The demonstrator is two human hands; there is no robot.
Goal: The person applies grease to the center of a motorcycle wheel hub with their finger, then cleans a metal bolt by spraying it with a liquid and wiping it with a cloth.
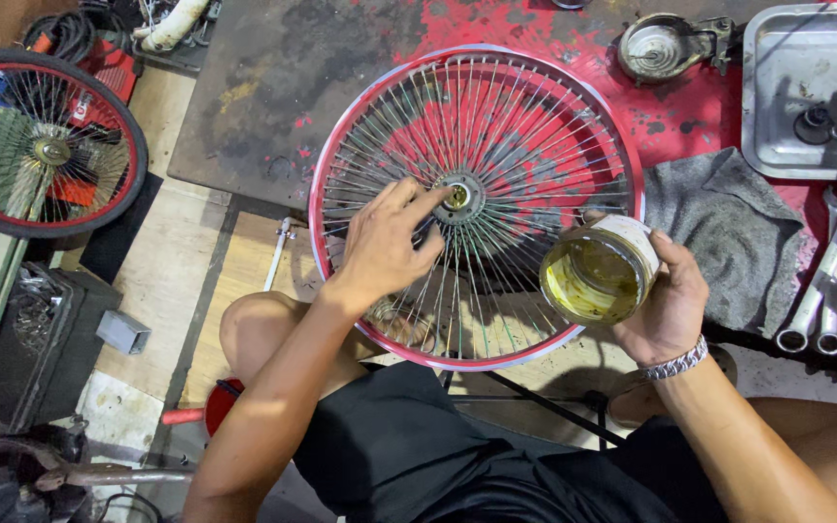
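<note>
Left hand (385,242) lies on the spokes of the red-rimmed wheel (477,205), index finger stretched out, tip touching the hub (459,197) at wheel centre, other fingers loosely curled. Right hand (668,300) grips an open grease jar (598,271), fingers clamped round it, over the wheel's right near edge. Grey rag (728,228), wrenches (830,271) and metal tray (811,92) sit right.
</note>
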